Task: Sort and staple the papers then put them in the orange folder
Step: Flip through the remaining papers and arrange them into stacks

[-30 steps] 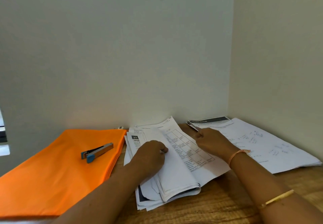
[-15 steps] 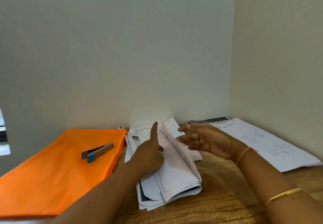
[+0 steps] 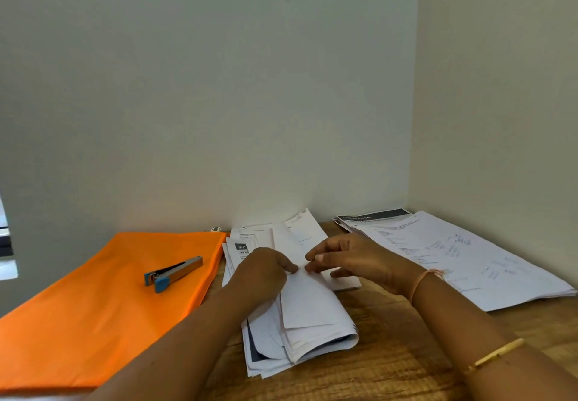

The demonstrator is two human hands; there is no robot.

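1. Lying flat at the left of the wooden table [image 3: 391,366], the orange folder [image 3: 87,313] is closed, so whether any sheets are inside cannot be told. The stapler [image 3: 173,270] rests on top of it, untouched and well apart from both hands.
2. Just right of the folder's edge sits the middle pile [image 3: 269,350] of loose papers. Its long axis runs from the person toward the wall [image 3: 219,119], and its near end is bowed up into a roll.
3. The left hand [image 3: 259,275] lies on the pile's left half, fingers curled down on the turned-over sheets and thumb tip on the upper sheet [image 3: 309,303].
4. The right hand [image 3: 356,259] reaches in from the right, forefinger and thumb tips meeting that same sheet almost opposite the left thumb. Whether they pinch it or only touch it cannot be told; the other fingers hang loosely curved.
5. That sheet lies between the two hands, straight under the fingertips, so the right hand looks better placed to carry it off rightward.
6. Farther right, a second stack [image 3: 463,263] lies flat near the corner, probably papers already sorted. Sorting seems to be the step in hand; stapling and filing are not yet done.
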